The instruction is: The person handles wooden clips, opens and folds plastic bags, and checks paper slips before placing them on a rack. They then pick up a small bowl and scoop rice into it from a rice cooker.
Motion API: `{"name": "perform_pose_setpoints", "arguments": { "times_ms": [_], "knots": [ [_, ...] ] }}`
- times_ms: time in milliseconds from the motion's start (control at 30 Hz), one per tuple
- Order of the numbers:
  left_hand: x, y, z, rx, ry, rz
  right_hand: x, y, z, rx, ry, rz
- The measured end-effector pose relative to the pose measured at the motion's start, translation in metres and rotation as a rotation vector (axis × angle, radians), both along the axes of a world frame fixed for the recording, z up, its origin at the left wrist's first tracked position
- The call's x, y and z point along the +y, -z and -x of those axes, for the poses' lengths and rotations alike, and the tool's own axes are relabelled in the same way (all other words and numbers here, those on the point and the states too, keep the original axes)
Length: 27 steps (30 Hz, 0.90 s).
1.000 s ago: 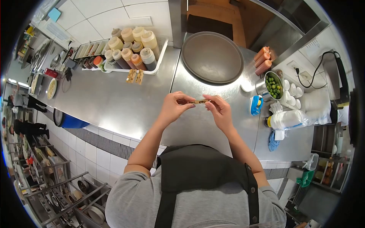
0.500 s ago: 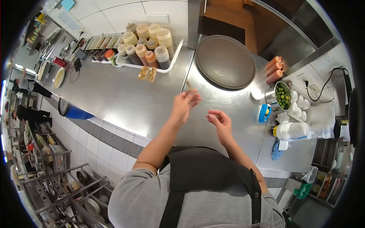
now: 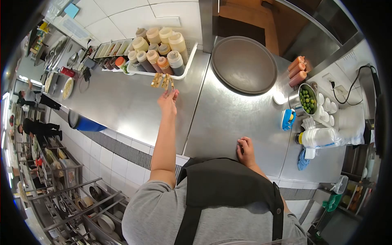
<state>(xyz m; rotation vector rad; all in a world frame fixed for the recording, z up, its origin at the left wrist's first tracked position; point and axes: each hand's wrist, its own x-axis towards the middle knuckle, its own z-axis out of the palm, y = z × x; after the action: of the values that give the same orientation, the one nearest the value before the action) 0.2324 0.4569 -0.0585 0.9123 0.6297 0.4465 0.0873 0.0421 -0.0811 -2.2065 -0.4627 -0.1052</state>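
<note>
My left hand [image 3: 168, 102] reaches over the counter toward the white tray. Its fingertips are closed on a small, narrow tan clip [image 3: 172, 83], which looks like a wooden clothespin. Just beside it, at the tray's front edge, sit several similar tan clips [image 3: 157, 80] with dark marks. My right hand [image 3: 246, 151] is low by the counter's near edge, its fingers curled in. Whatever it may hold is hidden. Several squeeze bottles [image 3: 153, 59] with pale, orange and dark contents stand in the white tray [image 3: 190, 67].
Round dark trays [image 3: 244, 65] lie stacked on the steel counter [image 3: 220, 118]. To the right are orange bottles [image 3: 297, 78], a pot of limes [image 3: 307, 102], a blue-and-white container [image 3: 288, 119] and wrapped cups [image 3: 318, 138]. A plate of food [image 3: 67, 88] sits far left; two people stand beyond.
My left hand has moved left and forward with the tan clip, up to the clips at the tray. My right hand has dropped back toward the counter's near edge, its fingers curling in.
</note>
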Motion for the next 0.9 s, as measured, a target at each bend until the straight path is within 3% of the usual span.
{"name": "perform_pose_setpoints", "arguments": {
  "times_ms": [267, 367, 467, 567, 667, 767, 867, 900],
  "knots": [
    [0.004, -0.003, -0.021, -0.044, -0.243, 0.081, -0.001, -0.006, 0.004, 0.019, -0.009, -0.027],
    [-0.019, -0.002, -0.014, -0.048, -0.235, 0.145, -0.002, -0.006, 0.004, 0.001, -0.012, -0.025],
    [-0.043, 0.035, 0.006, -0.016, 0.077, 0.176, -0.007, -0.005, 0.001, -0.055, -0.021, -0.021],
    [-0.093, 0.031, 0.035, 0.086, 0.308, 0.101, -0.013, 0.001, 0.004, -0.048, -0.016, -0.033],
    [-0.135, 0.008, 0.055, 0.182, 0.413, -0.037, -0.015, 0.004, 0.008, -0.022, 0.022, -0.037],
    [-0.157, -0.008, 0.064, 0.237, 0.480, -0.146, -0.021, 0.007, 0.010, 0.195, 0.032, -0.226],
    [-0.171, -0.017, 0.074, 0.260, 0.542, -0.270, -0.035, -0.006, 0.005, 0.300, 0.160, -0.404],
    [-0.175, -0.017, 0.078, 0.260, 0.565, -0.305, -0.049, -0.006, 0.005, 0.232, 0.283, -0.358]
  ]
}}
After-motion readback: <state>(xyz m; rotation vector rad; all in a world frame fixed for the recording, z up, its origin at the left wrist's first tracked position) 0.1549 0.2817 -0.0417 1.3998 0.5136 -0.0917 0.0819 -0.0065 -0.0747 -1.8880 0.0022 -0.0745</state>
